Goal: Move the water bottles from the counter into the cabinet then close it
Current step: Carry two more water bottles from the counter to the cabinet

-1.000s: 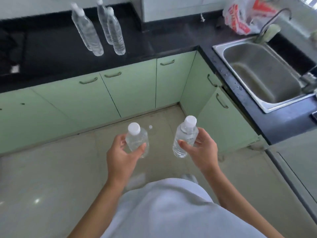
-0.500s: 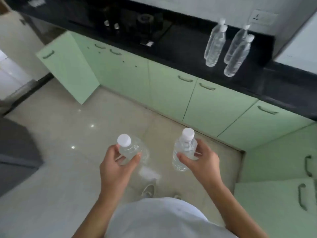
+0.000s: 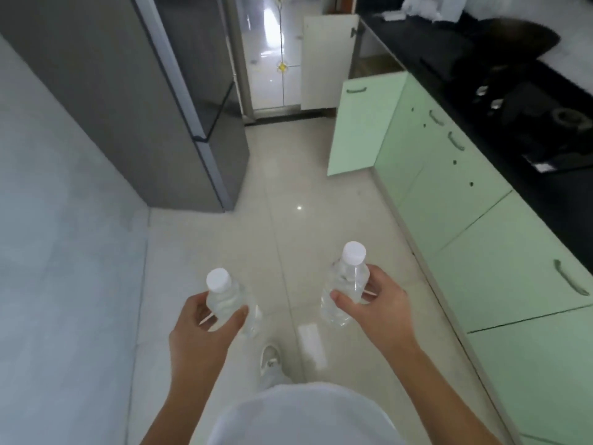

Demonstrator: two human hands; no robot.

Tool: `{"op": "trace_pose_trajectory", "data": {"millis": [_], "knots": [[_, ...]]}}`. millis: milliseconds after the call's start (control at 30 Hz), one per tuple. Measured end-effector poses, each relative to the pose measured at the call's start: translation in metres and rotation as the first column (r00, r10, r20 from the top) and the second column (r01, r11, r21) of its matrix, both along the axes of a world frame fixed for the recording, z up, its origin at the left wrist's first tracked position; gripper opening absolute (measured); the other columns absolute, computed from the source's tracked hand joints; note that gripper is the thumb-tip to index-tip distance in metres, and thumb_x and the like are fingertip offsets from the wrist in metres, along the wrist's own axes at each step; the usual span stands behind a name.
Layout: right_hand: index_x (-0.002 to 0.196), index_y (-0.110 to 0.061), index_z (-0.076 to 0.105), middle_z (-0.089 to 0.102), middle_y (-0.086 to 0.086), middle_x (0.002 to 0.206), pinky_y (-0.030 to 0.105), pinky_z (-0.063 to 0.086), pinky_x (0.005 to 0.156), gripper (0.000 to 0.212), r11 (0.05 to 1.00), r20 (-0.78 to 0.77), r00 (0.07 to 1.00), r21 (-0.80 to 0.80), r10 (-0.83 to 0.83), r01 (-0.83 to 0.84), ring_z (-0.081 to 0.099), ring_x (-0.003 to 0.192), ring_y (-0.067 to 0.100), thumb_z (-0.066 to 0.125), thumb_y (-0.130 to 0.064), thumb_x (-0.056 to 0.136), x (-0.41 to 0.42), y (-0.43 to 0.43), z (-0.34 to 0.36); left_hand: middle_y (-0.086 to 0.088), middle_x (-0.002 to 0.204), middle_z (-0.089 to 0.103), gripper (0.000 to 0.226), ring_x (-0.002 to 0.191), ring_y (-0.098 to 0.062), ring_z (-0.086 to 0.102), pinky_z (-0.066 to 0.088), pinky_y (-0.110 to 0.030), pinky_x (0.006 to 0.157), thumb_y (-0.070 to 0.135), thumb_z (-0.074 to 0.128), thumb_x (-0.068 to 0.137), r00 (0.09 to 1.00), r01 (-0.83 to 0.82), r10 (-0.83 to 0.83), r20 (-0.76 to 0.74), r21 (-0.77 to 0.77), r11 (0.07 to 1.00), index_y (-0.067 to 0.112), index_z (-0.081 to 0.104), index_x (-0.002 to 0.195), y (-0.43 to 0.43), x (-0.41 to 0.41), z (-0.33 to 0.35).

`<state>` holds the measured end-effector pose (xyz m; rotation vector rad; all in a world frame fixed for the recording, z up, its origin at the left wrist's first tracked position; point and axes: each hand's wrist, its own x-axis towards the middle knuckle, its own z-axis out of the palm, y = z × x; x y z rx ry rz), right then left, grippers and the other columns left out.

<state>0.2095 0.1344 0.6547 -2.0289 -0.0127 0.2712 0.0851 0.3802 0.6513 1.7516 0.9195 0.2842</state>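
Observation:
My left hand (image 3: 200,332) grips a clear water bottle (image 3: 224,300) with a white cap, held upright over the tiled floor. My right hand (image 3: 378,308) grips a second clear water bottle (image 3: 345,292) with a white cap, also upright. Ahead on the right, a green cabinet door (image 3: 362,126) stands swung open into the walkway. The inside of that cabinet is hidden behind the door. The black counter (image 3: 500,101) runs along the right above the row of green cabinets.
A grey fridge (image 3: 154,101) stands at the left of the walkway. A stove (image 3: 539,123) and a dark wok (image 3: 519,40) sit on the counter. A white door (image 3: 324,62) stands open at the far end beside a glass door. A pale wall fills the left.
My view has swung left, from the counter with the other bottles to the walkway toward the open cabinet door. Both hands keep the same hold on their bottles.

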Motion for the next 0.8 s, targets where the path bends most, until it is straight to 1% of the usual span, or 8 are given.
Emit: {"op": "trace_pose_trajectory", "data": {"millis": [100,167,233,367,467,567,667,800], "knots": [[0.101,-0.036,0.068,0.075,-0.021,0.094,0.034,0.059,0.088,0.041,1.000,-0.010,1.000,-0.001,0.025,-0.025,0.071,0.090,-0.001,0.090,-0.033,0.066,0.020,0.028,-0.001,0.015,0.106,0.072,0.047,0.097,-0.006,0.070,0.052,-0.027,0.079,0.030,0.090,0.072,0.999,-0.036,0.036,0.007,-0.014,0.999,0.032,0.063,0.110,0.025,0.018,-0.010],[0.101,-0.036,0.068,0.075,-0.020,0.095,0.034,0.059,0.088,0.041,1.000,-0.018,1.000,-0.001,0.011,-0.011,0.071,0.091,-0.001,0.089,-0.033,0.066,0.034,0.040,-0.003,0.014,0.105,0.072,0.047,0.096,-0.005,0.070,0.051,-0.022,0.076,0.028,0.090,0.072,1.000,-0.020,0.021,0.013,-0.025,0.999,0.030,0.064,0.111,0.038,0.040,-0.015],[0.101,-0.035,0.069,0.075,-0.019,0.094,0.034,0.059,0.088,0.040,1.000,-0.035,0.999,0.014,-0.022,0.022,0.071,0.092,0.001,0.090,-0.029,0.066,0.048,0.046,-0.005,0.012,0.106,0.072,0.048,0.096,-0.002,0.069,0.048,-0.017,0.074,0.026,0.090,0.072,1.000,0.025,-0.024,0.018,-0.042,0.999,0.028,0.063,0.111,0.047,0.065,-0.018],[0.098,-0.032,0.070,0.076,-0.019,0.091,0.032,0.059,0.086,0.037,0.992,-0.035,0.992,0.022,-0.122,0.123,0.072,0.089,0.000,0.090,-0.024,0.068,0.080,0.055,-0.004,0.012,0.108,0.072,0.049,0.097,-0.001,0.069,0.046,-0.014,0.074,0.028,0.091,0.071,0.988,0.156,-0.155,0.022,-0.052,0.986,0.029,0.064,0.111,0.063,0.128,-0.014],[0.096,-0.033,0.070,0.076,-0.018,0.090,0.034,0.059,0.084,0.036,0.981,-0.045,0.981,0.021,-0.190,0.191,0.072,0.087,0.000,0.090,-0.026,0.067,0.112,0.058,-0.005,0.015,0.107,0.072,0.048,0.098,0.001,0.068,0.047,-0.016,0.076,0.031,0.091,0.070,0.970,0.244,-0.243,0.026,-0.054,0.968,0.032,0.064,0.109,0.069,0.177,-0.010],[0.094,-0.032,0.070,0.076,-0.017,0.089,0.035,0.059,0.082,0.034,0.972,-0.053,0.971,0.018,-0.232,0.233,0.073,0.086,0.002,0.089,-0.026,0.066,0.151,0.060,-0.010,0.015,0.107,0.073,0.049,0.098,-0.001,0.069,0.051,-0.022,0.082,0.033,0.092,0.068,0.954,0.299,-0.298,0.012,-0.038,0.954,0.034,0.064,0.108,0.072,0.226,-0.013],[0.093,-0.031,0.070,0.076,-0.018,0.088,0.033,0.059,0.080,0.033,0.973,-0.046,0.972,-0.001,-0.230,0.230,0.072,0.085,0.001,0.090,-0.025,0.066,0.201,0.063,-0.022,0.016,0.103,0.074,0.047,0.095,0.000,0.071,0.055,-0.024,0.084,0.031,0.092,0.067,0.949,0.314,-0.315,-0.007,-0.035,0.949,0.034,0.066,0.105,0.075,0.280,-0.023],[0.095,-0.033,0.070,0.075,-0.020,0.090,0.035,0.059,0.082,0.037,0.983,-0.058,0.981,0.005,-0.185,0.186,0.072,0.086,-0.001,0.090,-0.031,0.064,0.287,0.077,-0.037,0.020,0.100,0.074,0.045,0.093,0.004,0.070,0.055,-0.017,0.081,0.029,0.092,0.068,0.962,0.272,-0.272,-0.010,-0.020,0.962,0.033,0.066,0.104,0.083,0.348,-0.024]]}}
